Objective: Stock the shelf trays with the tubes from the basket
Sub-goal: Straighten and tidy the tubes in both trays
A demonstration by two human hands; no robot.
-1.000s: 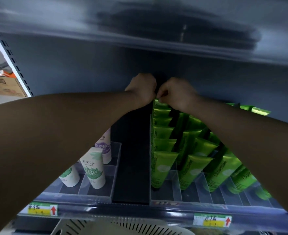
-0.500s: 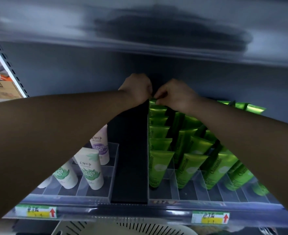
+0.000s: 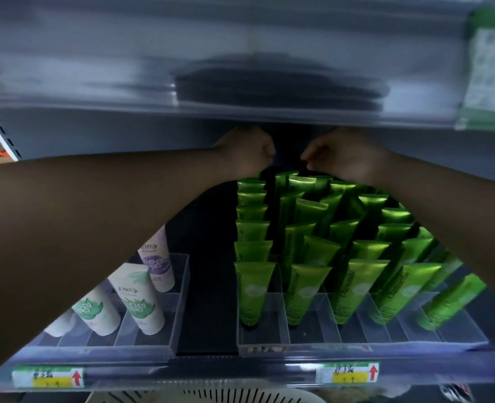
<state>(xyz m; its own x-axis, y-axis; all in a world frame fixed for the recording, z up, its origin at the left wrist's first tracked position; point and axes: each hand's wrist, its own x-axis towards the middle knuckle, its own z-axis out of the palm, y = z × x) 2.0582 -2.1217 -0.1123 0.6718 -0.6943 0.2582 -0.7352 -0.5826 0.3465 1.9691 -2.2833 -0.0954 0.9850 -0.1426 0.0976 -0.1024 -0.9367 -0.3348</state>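
Note:
Both my arms reach deep into the shelf. My left hand (image 3: 246,152) and my right hand (image 3: 342,158) are curled into fists at the back, a small gap between them, just above the rearmost green tubes (image 3: 298,181). I cannot see anything held in either fist. Several rows of green tubes (image 3: 255,286) stand in the clear divided tray (image 3: 386,341) on the right. White tubes (image 3: 138,301) with green and purple prints stand in the clear tray (image 3: 179,286) on the left. The basket's white slotted rim (image 3: 211,395) shows at the bottom edge.
The upper shelf's underside (image 3: 240,68) hangs low over my hands. A green package (image 3: 487,68) sits on that shelf at the right. A dark bare strip of shelf (image 3: 208,315) separates the two trays. Price labels (image 3: 348,373) line the front rail.
My hands have drawn apart; they were touching over the back of the leftmost green row. My head has dropped, so the upper shelf now covers more of the view.

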